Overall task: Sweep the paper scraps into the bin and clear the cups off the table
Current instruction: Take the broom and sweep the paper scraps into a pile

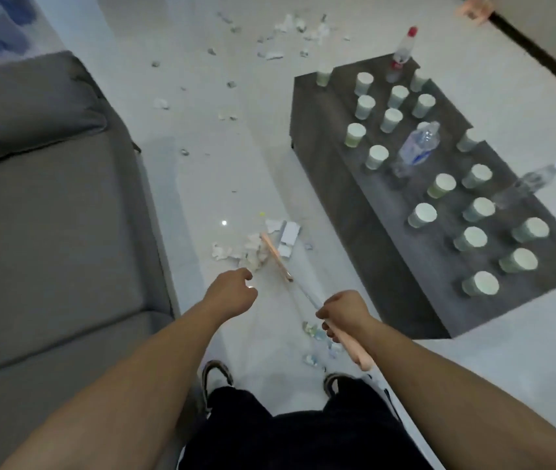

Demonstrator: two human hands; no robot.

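Right hand (344,313) gripping a pink-handled broom (278,257), head among paper scraps (256,249) on white floor; left hand (232,293) clenched, holding nothing visible; cups (422,215) crowding dark table (348,198)

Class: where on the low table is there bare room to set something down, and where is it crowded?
Bare room: the dark table's strip nearest the sofa. Crowded: the rest, where paper cups and plastic bottles stand close together.

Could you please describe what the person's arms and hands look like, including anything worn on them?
Both forearms are bare, with no sleeves in view. The left hand and right hand wear no gloves, and no watch, ring or bracelet shows.
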